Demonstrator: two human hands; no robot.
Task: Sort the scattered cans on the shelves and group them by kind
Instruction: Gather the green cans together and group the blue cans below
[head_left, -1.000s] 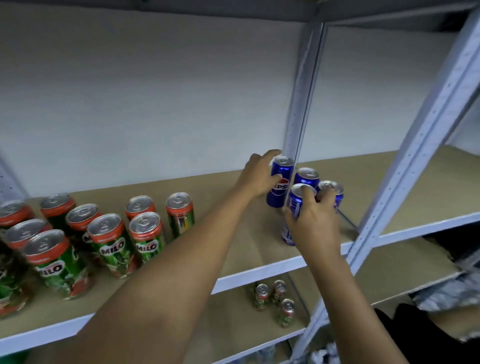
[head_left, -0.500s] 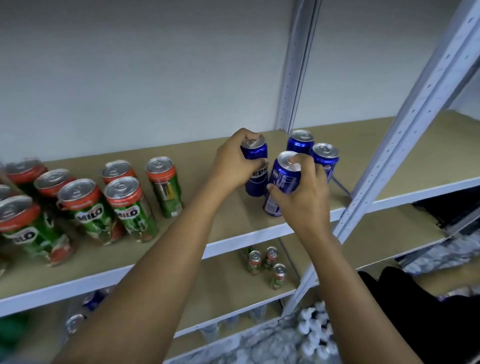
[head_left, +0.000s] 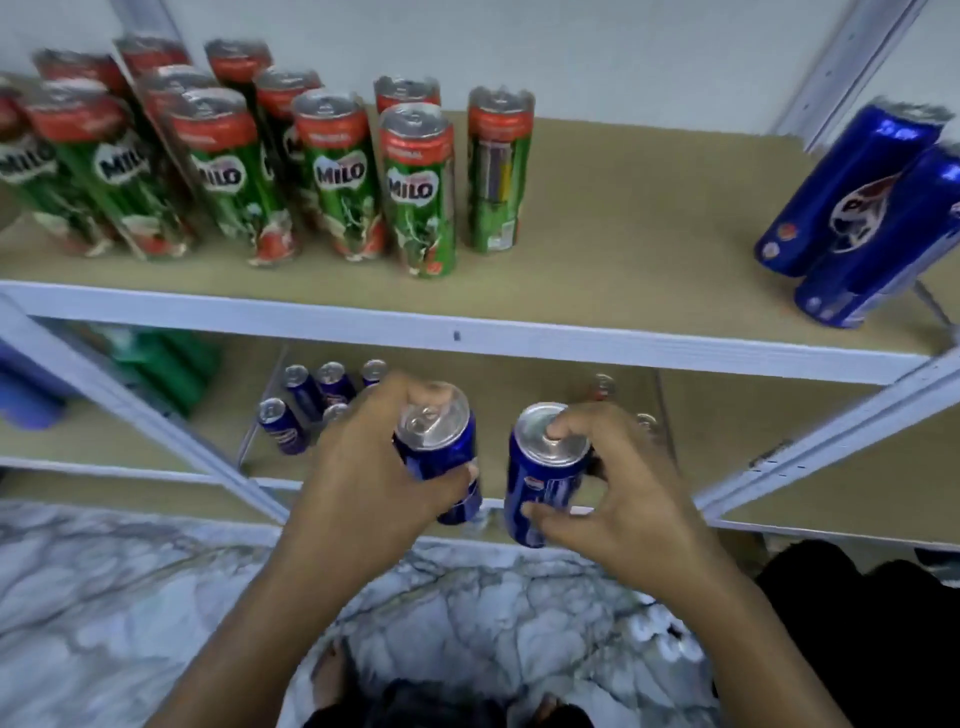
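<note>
Two blue cans, one gripped in your left hand (head_left: 363, 483), one in your right hand (head_left: 613, 499). Set them upright beside the blue cluster (head_left: 311, 405) at lower centre (keep clear of its neighbours)

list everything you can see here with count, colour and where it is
Milo cans: about a dozen, some hidden behind others, green with red tops, upright, upper shelf, left and centre
Pepsi cans on upper shelf: two, blue, upper shelf, far right
Pepsi cans on lower shelf: about five visible, blue, lower shelf, partly behind the left hand
held Pepsi cans: two, blue, one in each hand, in front of the lower shelf
other can tops: two, too blurred to name, lower shelf, right
shelf rack: one, white frame with tan boards
floor: grey-white marble pattern
left hand: grips one blue can
right hand: grips the other blue can
</note>
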